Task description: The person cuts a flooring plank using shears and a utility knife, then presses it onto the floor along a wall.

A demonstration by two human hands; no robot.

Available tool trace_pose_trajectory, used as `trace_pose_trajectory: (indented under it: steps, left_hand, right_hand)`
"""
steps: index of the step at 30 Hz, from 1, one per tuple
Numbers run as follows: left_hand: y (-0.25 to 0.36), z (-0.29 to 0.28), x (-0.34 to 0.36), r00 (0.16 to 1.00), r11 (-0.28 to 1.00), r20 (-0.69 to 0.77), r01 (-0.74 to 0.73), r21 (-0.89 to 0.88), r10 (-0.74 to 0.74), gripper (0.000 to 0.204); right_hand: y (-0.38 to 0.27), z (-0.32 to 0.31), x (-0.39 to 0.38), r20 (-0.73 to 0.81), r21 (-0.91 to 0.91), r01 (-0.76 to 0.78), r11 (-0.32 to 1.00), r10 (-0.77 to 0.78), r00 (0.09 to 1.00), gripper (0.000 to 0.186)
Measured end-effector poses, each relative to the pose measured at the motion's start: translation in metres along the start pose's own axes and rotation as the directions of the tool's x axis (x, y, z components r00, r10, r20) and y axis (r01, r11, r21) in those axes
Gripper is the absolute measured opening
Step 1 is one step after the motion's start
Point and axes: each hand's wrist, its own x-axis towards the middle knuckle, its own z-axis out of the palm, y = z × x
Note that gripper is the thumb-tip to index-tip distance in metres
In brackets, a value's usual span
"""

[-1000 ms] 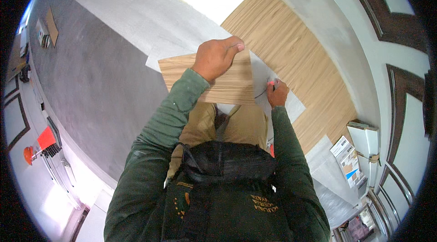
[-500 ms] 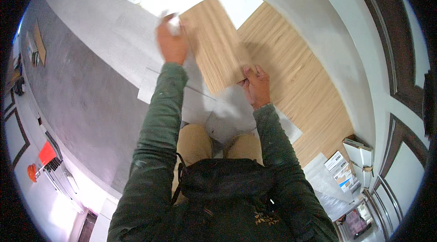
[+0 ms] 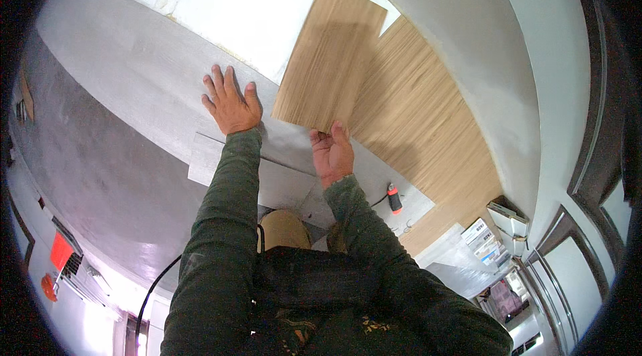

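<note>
A short piece of wood-look flooring plank lies at a slant, its right side over or against the laid wood-look flooring; whether it sits flush I cannot tell. My right hand grips its near edge, thumb and fingertips at the edge with the palm turned up. To the left, my left hand rests flat with fingers spread on the light grey surface, holding nothing. Beyond the plank piece stretches a bright white sheet-like surface.
A small red-and-black handled tool lies on a grey board right of my right forearm. Boxes stand at the lower right near the wall. A pale curved wall borders the laid flooring. Something red stands far left.
The plank piece has turned and come down towards the floor. My left hand has let go of it and moved down-left onto the grey surface. My right hand has shifted left along with the piece.
</note>
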Motion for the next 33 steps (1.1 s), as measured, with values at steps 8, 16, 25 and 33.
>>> trace_pose_trajectory:
  steps: [8, 16, 25, 33]
  left_hand:
    - [0.002, 0.000, 0.000, 0.999, 0.999, 0.024, 0.035, 0.019, -0.036, 0.061]
    - [0.001, -0.001, 0.002, 1.000, 1.000, 0.018, 0.019, 0.018, -0.020, 0.063]
    - [0.000, -0.002, 0.003, 0.999, 0.998, 0.048, 0.004, 0.063, -0.007, 0.081]
    - [0.000, -0.002, 0.004, 0.999, 0.999, 0.044, 0.003, 0.048, -0.005, 0.083]
  right_hand:
    - [0.018, 0.024, 0.034, -0.081, -0.042, -0.024, 0.999, 0.020, 0.997, 0.027]
    - [-0.014, 0.043, 0.043, -0.229, -0.814, -0.284, 0.506, 0.171, 0.958, 0.054]
    - [0.014, 0.043, 0.036, -0.311, -0.570, -0.239, 0.786, 0.063, 0.948, 0.063]
    - [0.020, 0.058, 0.038, -0.373, -0.444, -0.243, 0.863, 0.069, 0.925, 0.052]
